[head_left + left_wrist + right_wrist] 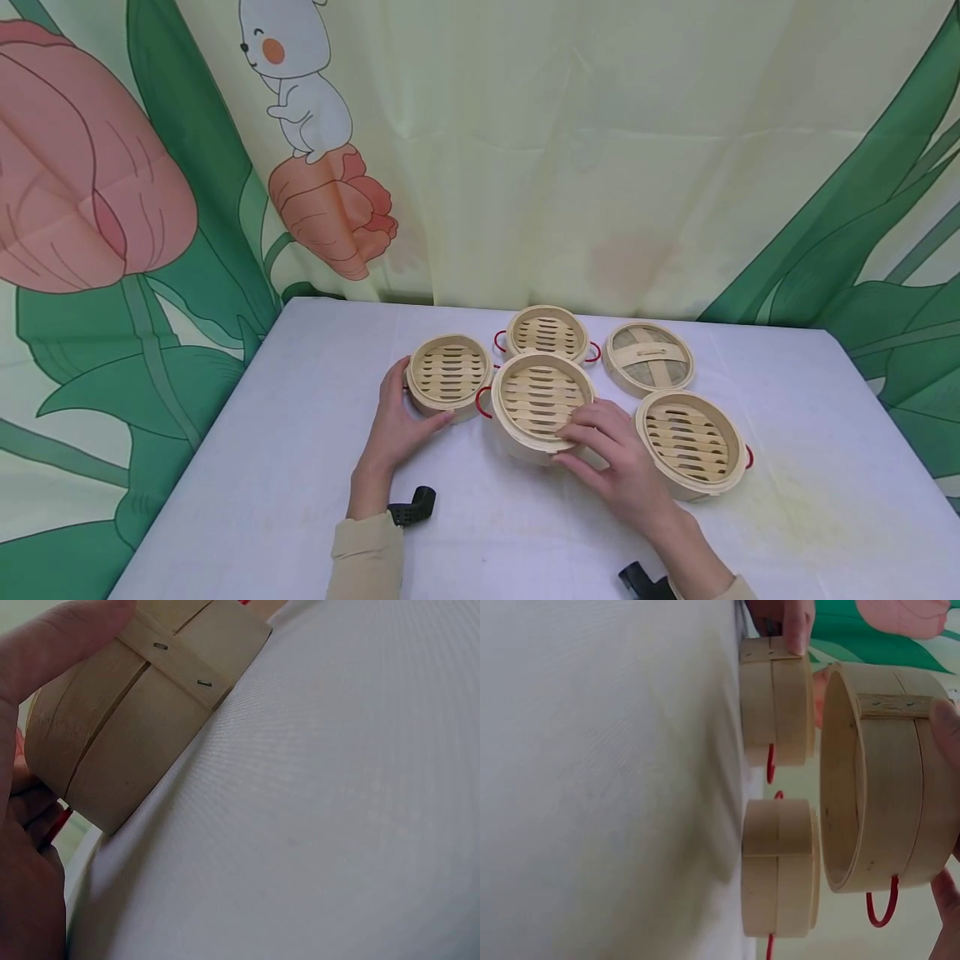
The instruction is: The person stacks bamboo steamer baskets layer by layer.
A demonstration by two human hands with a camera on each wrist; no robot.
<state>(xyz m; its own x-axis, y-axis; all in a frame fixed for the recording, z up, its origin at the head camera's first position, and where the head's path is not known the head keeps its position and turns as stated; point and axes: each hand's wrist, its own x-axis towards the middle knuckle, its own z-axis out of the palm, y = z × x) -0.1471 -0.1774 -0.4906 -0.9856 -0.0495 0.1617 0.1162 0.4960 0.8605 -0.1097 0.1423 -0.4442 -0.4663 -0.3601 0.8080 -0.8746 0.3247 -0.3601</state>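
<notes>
Farthest from the fingers, a printed curtain [487, 167] spreads across the back. Below the fingers lies a table [225, 467] covered in white cloth.

The right hand [622, 458] pinches the near right side of a lifted bamboo basket [543, 400], thumb low on the outer wall and fingertips over the rim; the right wrist view shows its underside clear of the cloth. The left hand [393, 429] has thumb and fingers spread apart round a second basket [450, 375], which stands on the cloth: the thumb presses the near wall, the other fingers lie along the left side, partly hidden.

Just right of the right hand's fingers stands a third basket [693, 442]; beyond those fingers, past the lifted basket, is a fourth basket [546, 333]. A woven lid [648, 354] lies beyond and to the right of the right fingertips.

Smaller still, a red handle [484, 402] juts from the lifted basket's side away from the right fingers, and metal staples [160, 646] show near the left thumb.
</notes>
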